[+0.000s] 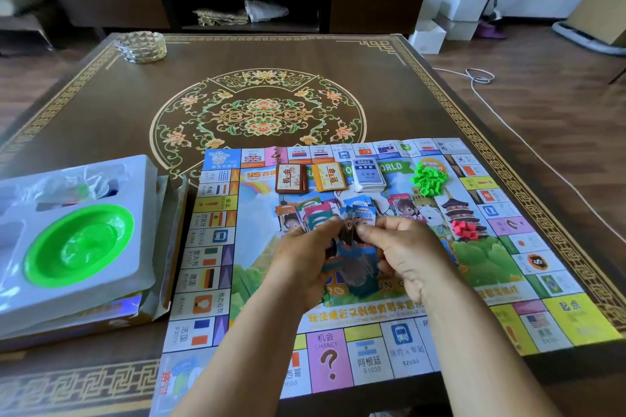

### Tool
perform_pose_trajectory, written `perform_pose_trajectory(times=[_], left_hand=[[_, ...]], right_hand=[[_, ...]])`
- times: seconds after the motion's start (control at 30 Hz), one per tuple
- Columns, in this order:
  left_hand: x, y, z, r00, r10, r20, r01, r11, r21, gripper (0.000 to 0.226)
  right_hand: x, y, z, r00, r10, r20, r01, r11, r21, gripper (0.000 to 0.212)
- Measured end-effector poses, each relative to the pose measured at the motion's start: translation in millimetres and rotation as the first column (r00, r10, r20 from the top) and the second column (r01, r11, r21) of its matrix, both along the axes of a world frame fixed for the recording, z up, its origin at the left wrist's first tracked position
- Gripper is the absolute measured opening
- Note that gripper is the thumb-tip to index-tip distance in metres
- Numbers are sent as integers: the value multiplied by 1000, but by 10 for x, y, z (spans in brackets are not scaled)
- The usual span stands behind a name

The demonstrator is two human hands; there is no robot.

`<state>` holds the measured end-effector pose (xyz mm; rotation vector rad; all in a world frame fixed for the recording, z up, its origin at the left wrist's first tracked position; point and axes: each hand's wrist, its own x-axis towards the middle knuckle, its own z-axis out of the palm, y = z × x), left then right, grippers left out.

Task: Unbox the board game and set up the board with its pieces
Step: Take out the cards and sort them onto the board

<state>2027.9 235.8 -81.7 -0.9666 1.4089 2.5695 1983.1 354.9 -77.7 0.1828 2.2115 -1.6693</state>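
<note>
Paper game board (pixel 216 281) lies flat on the dark patterned desk (pixel 101 105), w/ glossy printed squares round its edge: flags, a bus, a big question mark. Near edge hangs a bit over the desk front.

Both hands meet over the board's centre. Left hand (pixel 305 267) has fingers curled under a fanned bunch of thin play money notes (pixel 352 247); right hand (pixel 403 254) pinches the same bunch from the other side, thumb on top. Notes are small, floppy rectangles, blue, pink and teal; one reads 10000. More notes lie spread on the board just beyond the hands.

Further up the board, 3 neat card stacks in a row: brown deck (pixel 290 178), yellow deck (pixel 328 176), blue-white deck (pixel 368 175). Right of them a heap of small green plastic houses (pixel 429 179), blocky and angular. Below that, near the pagoda drawing, a smaller heap of red plastic pieces (pixel 465 229).

Left of the board sits the open cardboard box (pixel 162 281), holding a white moulded plastic tray (pixel 142 267). In the tray's round well: a shiny green plastic bowl (pixel 79 245). Crinkly clear bag (pixel 78 184) w/ small coloured bits in the tray's far pocket.

Far left corner of desk: faceted glass dish (pixel 140 46).
</note>
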Motion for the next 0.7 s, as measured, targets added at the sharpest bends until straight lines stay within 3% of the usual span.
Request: perform_pose_trajectory(times=[0.23, 0.47, 0.7], left_hand=[[-7, -1, -8, 1000, 13, -5, -13, 1000, -19, 21], [4, -12, -2, 1000, 8, -24, -8, 1000, 3, 13], [10, -13, -25, 1000, 0, -18, -1, 1000, -30, 25]], right_hand=[[-10, -14, -34, 997, 20, 69, -18, 999, -38, 15], [-32, 1, -35, 998, -10, 65, 13, 999, -46, 14], [-14, -16, -28, 993, 53, 102, -42, 994, -104, 9]])
